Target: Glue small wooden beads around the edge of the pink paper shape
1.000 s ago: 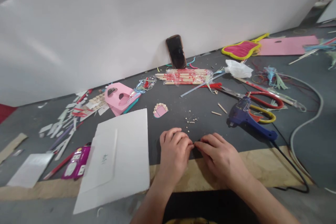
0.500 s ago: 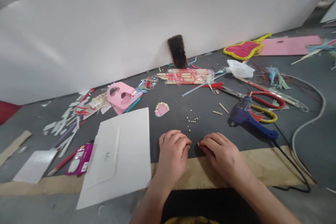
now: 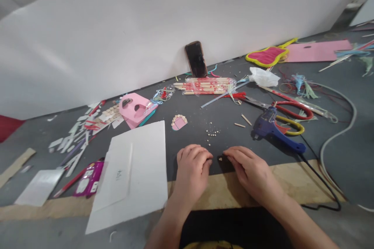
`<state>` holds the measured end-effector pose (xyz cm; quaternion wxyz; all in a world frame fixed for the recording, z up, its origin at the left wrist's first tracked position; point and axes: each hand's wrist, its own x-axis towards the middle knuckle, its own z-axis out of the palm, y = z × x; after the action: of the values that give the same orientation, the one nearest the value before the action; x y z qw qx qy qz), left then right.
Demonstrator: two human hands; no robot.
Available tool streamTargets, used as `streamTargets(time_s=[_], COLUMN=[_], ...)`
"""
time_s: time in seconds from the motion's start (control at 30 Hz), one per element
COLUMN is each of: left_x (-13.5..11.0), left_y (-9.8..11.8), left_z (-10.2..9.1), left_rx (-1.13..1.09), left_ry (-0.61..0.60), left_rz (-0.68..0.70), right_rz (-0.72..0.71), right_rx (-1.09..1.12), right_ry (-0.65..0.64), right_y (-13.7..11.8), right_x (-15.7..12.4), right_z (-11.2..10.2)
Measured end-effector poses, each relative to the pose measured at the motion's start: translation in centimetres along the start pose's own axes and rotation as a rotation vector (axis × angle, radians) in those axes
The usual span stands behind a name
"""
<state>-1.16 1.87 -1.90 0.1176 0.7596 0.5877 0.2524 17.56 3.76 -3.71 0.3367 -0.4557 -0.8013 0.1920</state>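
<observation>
Right hand point(image 3: 251, 173) shifted off pale bit point(image 3: 220, 159); cannot tell whether its fingers point(image 3: 236, 152) meet.

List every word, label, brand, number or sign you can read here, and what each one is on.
"1st", perhaps: green handwriting turned sideways on the smaller white sheet; the reading is unsure.
Purple packet: pale label markings, too blurred to read.
Clear wrapper around the wooden sticks: red markings, too small to tell whether they are words.
</observation>
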Motion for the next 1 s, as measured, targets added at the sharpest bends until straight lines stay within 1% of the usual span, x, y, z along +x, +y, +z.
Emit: streamTargets(time_s=[0.17,0.3,0.43,0.53,0.63,0.7,0.77,0.83,0.93,1.0], left_x=[0.9,1.8,2.6,3.0,3.1,3.1,3.0,2.9,2.9,2.9], left_y=[0.3,1.0,2.2,3.1,3.5,3.4,3.2,2.8,2.3,2.0], left_z=[-0.5,-0.4,0.5,1.4,2.0,2.1,2.1,2.0,1.7,1.5], left_rx=[0.02,0.033,0.039,0.078,0.123,0.122,0.112,0.108,0.108,0.105], left_ry=[0.025,0.002,-0.075,-0.144,-0.174,-0.176,-0.175,-0.164,-0.143,-0.138], left_rz=[-0.041,-0.006,0.014,0.061,0.073,0.059,0.046,0.034,0.012,-0.004], right_rz=[0.061,0.082,0.079,0.08,0.082,0.083,0.089,0.112,0.185,0.223], right_rx=[-0.003,-0.012,0.026,0.056,0.053,0.025,-0.022,-0.081,-0.204,-0.307], right_ry=[0.057,0.083,0.076,0.075,0.081,0.092,0.13,0.205,0.359,0.444], right_y=[0.5,1.1,1.4,1.3,1.3,1.5,2.0,2.6,3.5,4.0], right_x=[-0.1,0.0,-0.1,-0.2,-0.3,-0.4,-0.7,-1.2,-1.8,-2.2], right_z=[-1.0,-1.3,-1.1,-1.0,-1.3,-2.0,-3.2,-4.7,-7.2,-8.4])
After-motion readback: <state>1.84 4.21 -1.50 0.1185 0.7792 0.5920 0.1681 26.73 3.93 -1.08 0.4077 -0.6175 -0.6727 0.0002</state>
